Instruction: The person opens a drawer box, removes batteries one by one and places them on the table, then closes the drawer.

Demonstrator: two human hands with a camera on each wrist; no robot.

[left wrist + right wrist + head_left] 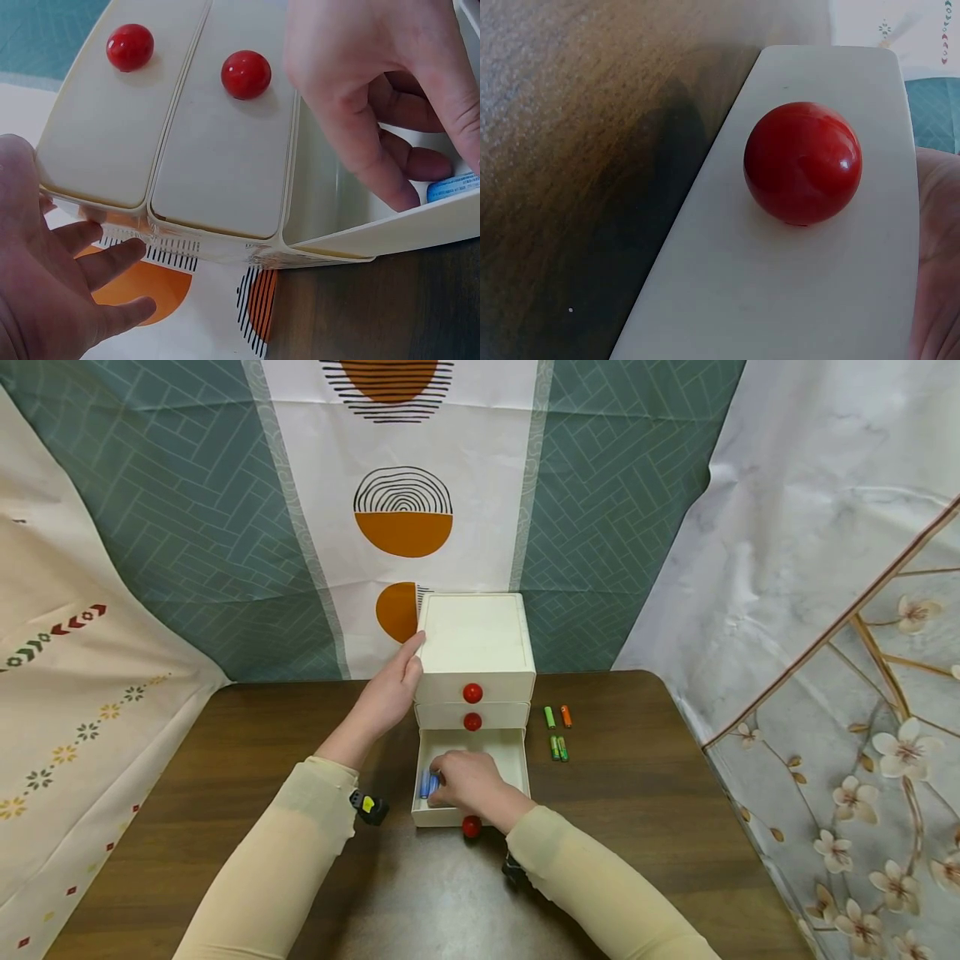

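A small white drawer cabinet (474, 635) stands on the table, its bottom drawer (510, 760) pulled out. My left hand (390, 693) lies against the cabinet's left side; the left wrist view shows its fingers spread and fairly straight. My right hand (472, 783) reaches down into the drawer. Its fingertips pinch a blue battery (450, 187) low by the drawer's left wall, partly hidden by the fingers. Another blue battery (425, 783) lies just left of it. In the right wrist view the drawer's red knob (802, 163) is large, and only part of the palm shows.
Right of the cabinet on the wooden table (622, 827) lie a light green battery (550, 717), an orange battery (566, 717) and a pair of green batteries (558, 748). Two upper drawers with red knobs (472, 693) are closed. Patterned cloth (622, 527) hangs behind.
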